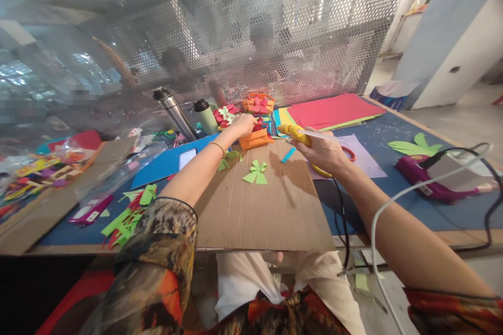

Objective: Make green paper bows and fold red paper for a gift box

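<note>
My left hand (244, 124) reaches to the back of the cardboard sheet, fingers curled and closed at the top of an orange paper basket (255, 140); its fingertips are partly hidden. My right hand (324, 151) is wrapped round a yellow hot glue gun (295, 133), a clear glue stick poking out of its back. The nozzle points left, toward the basket but apart from it. On the cardboard (267, 214) in front lie a light green paper bow (257, 172) and a small blue paper strip (288, 155).
Behind stand another orange basket with a red bow (259, 104), a green bottle (205, 116) and a steel flask (175, 114). Red paper sheets (338, 110) lie back right. Green paper scraps (126, 220) lie left. A white cable (375, 225) loops near my right forearm.
</note>
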{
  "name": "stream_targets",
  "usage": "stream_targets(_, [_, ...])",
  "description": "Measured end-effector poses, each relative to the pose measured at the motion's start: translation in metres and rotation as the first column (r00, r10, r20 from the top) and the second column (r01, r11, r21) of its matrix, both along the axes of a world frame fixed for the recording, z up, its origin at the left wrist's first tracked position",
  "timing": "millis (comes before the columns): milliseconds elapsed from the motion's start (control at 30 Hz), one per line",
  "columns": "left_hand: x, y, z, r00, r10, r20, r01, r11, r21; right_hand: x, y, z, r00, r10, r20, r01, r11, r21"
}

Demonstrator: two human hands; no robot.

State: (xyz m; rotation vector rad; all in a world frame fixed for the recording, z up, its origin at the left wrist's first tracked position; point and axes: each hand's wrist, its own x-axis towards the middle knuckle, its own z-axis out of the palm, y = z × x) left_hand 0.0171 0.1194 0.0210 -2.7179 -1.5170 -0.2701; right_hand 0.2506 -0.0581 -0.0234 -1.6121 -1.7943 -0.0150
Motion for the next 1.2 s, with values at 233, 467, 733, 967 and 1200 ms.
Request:
stream_targets(233, [-0.016,-0.013,0.013,0.997,0.071,0.041,-0.076,0.99,0.119,0.001,0.001,0.002,0.997,0.036,-0.065,-0.038,0.999,-0.025])
stream_targets(467, [-0.051,-0.084,0.009,0.994,0.054,0.095,-0.065,0.991,0.117,0.003,0.007,0.001,0.984,0.083,-0.156,-0.092,0.995,-0.048])
stream_targets(733, [-0.069,-0.083,-0.003,0.967,0.161,0.198,-0.161,0.987,-0.02,-0.006,0.009,0.01,0.973,0.098,-0.209,-0.119,0.989,-0.092])
stream_targets(967, [-0.062,-0.028,-0.007,0.902,0.291,0.32,-0.178,0.924,-0.339,-0.028,0.012,0.024,0.954,0.108,-0.279,-0.148,0.981,-0.124])
stream_targets(1200, [-0.054,-0.018,-0.028,0.825,0.363,0.434,-0.129,0.868,-0.479,-0.034,0.024,0.001,0.932,0.046,-0.361,-0.082,0.993,-0.085])
